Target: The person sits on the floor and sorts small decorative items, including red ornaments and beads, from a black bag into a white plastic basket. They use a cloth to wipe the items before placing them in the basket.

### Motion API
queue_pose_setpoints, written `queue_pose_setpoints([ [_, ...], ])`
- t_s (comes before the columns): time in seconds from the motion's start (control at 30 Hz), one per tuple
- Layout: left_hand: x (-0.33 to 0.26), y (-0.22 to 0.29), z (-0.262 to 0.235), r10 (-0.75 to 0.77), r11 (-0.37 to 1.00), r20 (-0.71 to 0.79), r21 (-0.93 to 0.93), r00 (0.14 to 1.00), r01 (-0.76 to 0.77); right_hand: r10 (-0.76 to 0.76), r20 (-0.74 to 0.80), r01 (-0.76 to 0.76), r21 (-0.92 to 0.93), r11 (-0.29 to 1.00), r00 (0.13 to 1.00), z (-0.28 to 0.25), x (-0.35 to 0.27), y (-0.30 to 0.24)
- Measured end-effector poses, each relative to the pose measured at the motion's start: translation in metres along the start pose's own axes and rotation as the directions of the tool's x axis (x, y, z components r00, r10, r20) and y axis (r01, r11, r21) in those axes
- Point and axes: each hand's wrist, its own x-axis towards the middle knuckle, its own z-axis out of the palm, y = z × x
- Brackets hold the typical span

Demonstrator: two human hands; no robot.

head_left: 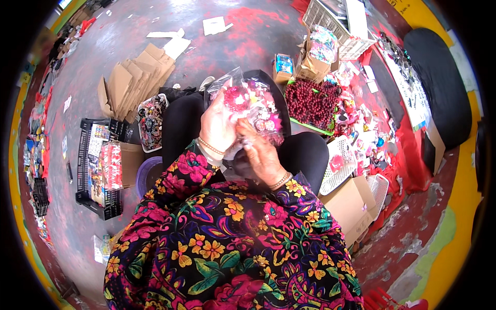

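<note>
Spillage danger at left edge of black tray (280,94) through any slip of clear bag (238,98), left hand (216,127) half-curled round it, right hand (264,159) bunched, hold unclear!

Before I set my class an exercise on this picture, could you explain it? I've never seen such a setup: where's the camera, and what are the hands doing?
There is no machine here, just a person's two bare hands. The single picture comes from a wide fisheye camera worn on the head, looking down, so straight edges bend near the rim.

The left hand holds a clear plastic bag; the right hand is close below it, its exact grip unclear. Whether the pink pieces there are inside the bag or behind it is hard to tell.

On the floor, flattened cardboard and a black crate lie to the left; dark red beads fill a green tray to the right.
</note>
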Motion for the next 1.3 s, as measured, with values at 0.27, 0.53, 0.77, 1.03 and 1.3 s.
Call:
queue_pose_setpoints([
  [0.27, -0.006, 0.015, -0.005, -0.152, 0.979, 0.163, -0.109, 0.975, 0.171, 0.583, -0.218, -0.027, 0.924, 0.382, 0.783, -0.042, 0.012, 0.012],
  [0.53, -0.026, -0.021, 0.011, -0.149, 0.988, 0.111, 0.045, 0.983, 0.145, 0.435, -0.218, 0.04, 0.923, 0.382, 0.874, -0.037, 0.045, -0.019],
  [0.77, -0.023, -0.03, 0.013, 0.136, 0.943, -0.087, 0.318, 0.987, -0.102, 0.568, -0.045, -0.162, 0.937, 0.309, 0.822, 0.014, 0.029, -0.027],
  [1.03, -0.017, -0.032, -0.016, 0.196, 0.847, -0.161, 0.525, 0.967, -0.084, 0.585, -0.047, -0.274, 0.851, 0.448, 0.809, 0.022, 0.002, -0.009],
  [1.3, -0.014, -0.042, -0.025, 0.316, 0.701, -0.08, 0.691, 0.945, -0.176, 0.15, -0.482, -0.217, -0.087, 0.972, 0.863, -0.015, 0.009, -0.015],
])
